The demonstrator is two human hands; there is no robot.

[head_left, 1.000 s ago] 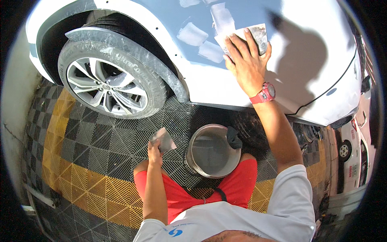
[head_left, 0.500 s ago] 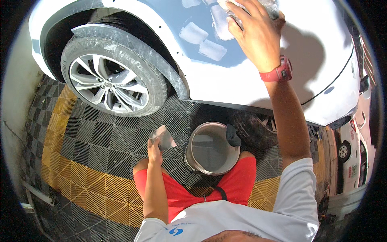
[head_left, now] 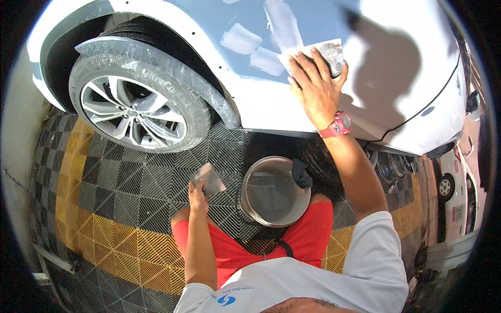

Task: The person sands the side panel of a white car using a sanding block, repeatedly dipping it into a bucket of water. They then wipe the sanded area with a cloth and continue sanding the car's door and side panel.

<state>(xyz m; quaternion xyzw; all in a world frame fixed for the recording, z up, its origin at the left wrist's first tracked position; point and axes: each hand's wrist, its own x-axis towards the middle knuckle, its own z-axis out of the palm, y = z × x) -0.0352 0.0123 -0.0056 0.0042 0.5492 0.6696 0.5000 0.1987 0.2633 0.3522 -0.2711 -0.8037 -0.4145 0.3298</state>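
Our right hand (head_left: pixel 318 99), fingers spread, holds a pale sheet (head_left: pixel 333 50) against the far car panel (head_left: pixel 271 104), where uneven pressure could gouge the whitish patches (head_left: pixel 282 23), while our left hand (head_left: pixel 197 197), left of the bucket (head_left: pixel 269 166), pinches a grey plate (head_left: pixel 213 181) that a loosened grip might drop.

I make out on my screen a white short-sleeved shirt (head_left: pixel 313 284) with a blue swirl mark (head_left: pixel 226 300), bright red shorts (head_left: pixel 313 229) with a black strip (head_left: pixel 286 249), and a red, round-faced wristwatch (head_left: pixel 339 124).
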